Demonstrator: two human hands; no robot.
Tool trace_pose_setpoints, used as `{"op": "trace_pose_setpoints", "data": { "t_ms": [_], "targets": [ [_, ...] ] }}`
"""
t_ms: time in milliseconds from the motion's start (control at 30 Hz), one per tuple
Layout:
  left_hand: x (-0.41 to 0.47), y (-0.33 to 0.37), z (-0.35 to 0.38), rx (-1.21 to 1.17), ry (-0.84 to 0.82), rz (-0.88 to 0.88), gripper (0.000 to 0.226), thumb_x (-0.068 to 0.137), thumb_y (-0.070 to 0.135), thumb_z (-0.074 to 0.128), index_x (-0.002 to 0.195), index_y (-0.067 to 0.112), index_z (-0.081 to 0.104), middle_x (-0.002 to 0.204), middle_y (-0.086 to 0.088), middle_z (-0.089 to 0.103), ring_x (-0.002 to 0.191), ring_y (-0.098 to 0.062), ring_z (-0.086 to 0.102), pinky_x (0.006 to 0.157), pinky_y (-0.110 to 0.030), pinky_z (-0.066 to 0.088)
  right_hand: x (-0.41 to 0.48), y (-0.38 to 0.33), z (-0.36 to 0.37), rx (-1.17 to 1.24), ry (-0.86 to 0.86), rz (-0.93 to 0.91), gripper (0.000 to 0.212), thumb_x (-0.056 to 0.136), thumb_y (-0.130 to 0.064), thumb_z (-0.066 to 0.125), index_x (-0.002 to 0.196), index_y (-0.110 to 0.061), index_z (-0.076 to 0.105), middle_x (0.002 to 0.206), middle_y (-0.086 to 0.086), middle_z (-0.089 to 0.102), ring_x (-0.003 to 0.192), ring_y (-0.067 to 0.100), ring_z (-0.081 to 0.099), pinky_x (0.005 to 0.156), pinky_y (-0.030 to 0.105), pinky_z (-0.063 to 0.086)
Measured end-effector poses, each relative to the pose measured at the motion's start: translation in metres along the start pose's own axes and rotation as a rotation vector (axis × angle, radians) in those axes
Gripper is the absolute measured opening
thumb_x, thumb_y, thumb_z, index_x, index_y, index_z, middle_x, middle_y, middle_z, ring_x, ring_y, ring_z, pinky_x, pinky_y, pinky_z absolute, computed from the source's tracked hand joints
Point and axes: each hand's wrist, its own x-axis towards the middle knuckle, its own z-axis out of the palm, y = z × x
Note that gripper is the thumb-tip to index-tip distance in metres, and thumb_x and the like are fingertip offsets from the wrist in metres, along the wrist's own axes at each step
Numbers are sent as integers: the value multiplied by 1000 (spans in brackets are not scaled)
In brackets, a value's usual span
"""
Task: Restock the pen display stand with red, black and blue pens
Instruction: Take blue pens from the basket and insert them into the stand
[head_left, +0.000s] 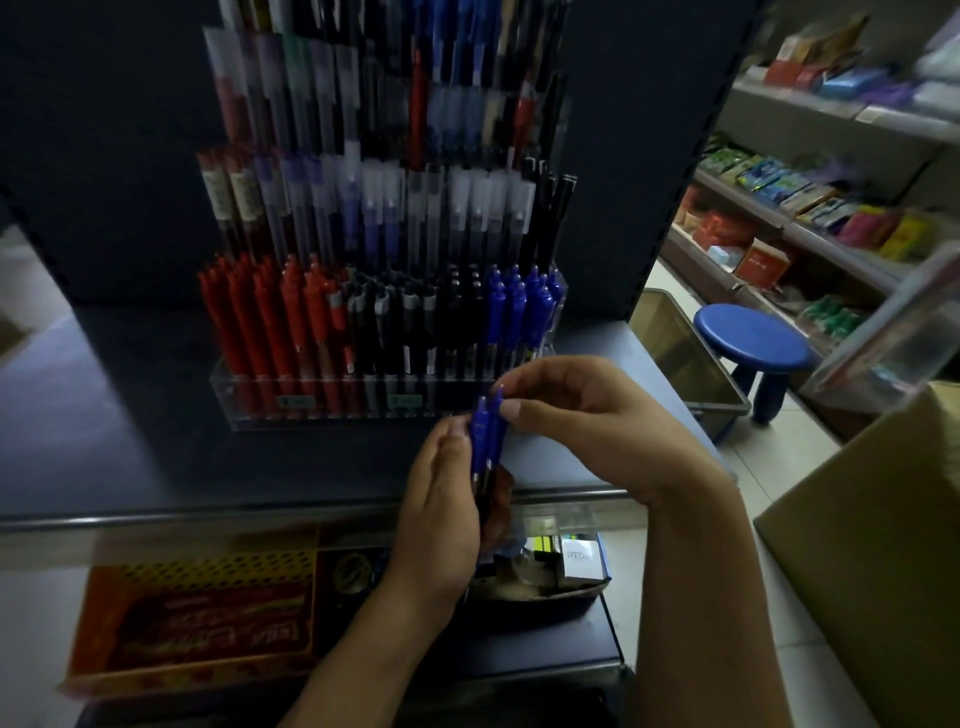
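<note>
Just before the clear pen display stand (234, 415) on the dark shelf (130, 441), the left hand (441, 509) grips a few blue pens (485, 441) upright (two, perhaps more) while the right hand (587, 415) pinches their tops between thumb and fingertips.

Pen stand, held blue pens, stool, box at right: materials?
Pen stand: clear glossy plastic, likely acrylic; pens show through its front wall.
Blue pens: opaque smooth plastic, by the look.
Stool: moulded blue plastic, seat with soft sheen.
Box: brown matte cardboard, probably.
</note>
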Motion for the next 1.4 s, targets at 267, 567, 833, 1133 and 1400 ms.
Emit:
{"op": "trace_pose_setpoints", "data": {
  "t_ms": [267, 567, 833, 1133, 1400],
  "targets": [
    [-5, -5, -1, 41, -22, -60, 49, 106, 39, 28, 98, 7, 64, 60, -1, 40, 46, -9, 35, 43, -18, 31, 1, -16, -17, 41, 577, -299, 16, 91, -6, 68, 107, -9, 70, 91, 1, 74, 79, 6, 72, 73, 17, 55],
    [-8, 3, -3, -63, -69, -77, 56, 105, 40, 27, 93, -1, 63, 59, -3, 34, 45, -9, 29, 43, -19, 27, 21, -8, -19, -350, 994, -588, 20, 94, -18, 68, 109, -6, 74, 96, 7, 71, 83, 1, 66, 75, 13, 51],
    [-11, 5, -3, -164, -104, -45, 46, 100, 36, 30, 77, 7, 57, 59, 1, 33, 49, -10, 27, 43, -18, 26, 27, -1, -18, -344, 1053, -622, 22, 94, -22, 68, 110, -8, 74, 98, 6, 72, 85, 7, 68, 74, 15, 52],
    [-6, -2, -6, -71, -116, 20, 29, 82, 38, 40, 74, 15, 56, 69, -3, 43, 58, -10, 38, 51, -20, 33, 32, 15, -6, -350, 925, -600, 17, 90, -19, 73, 105, -11, 76, 96, 3, 73, 82, 2, 66, 72, 12, 49],
    [-5, -3, -8, -129, -109, -10, 29, 83, 35, 39, 78, 13, 57, 72, -6, 46, 55, -8, 38, 48, -20, 33, 29, 0, -12, -296, 1130, -720, 19, 92, -16, 72, 106, -4, 75, 98, 6, 72, 89, -3, 63, 77, 15, 49]
  ]
}}
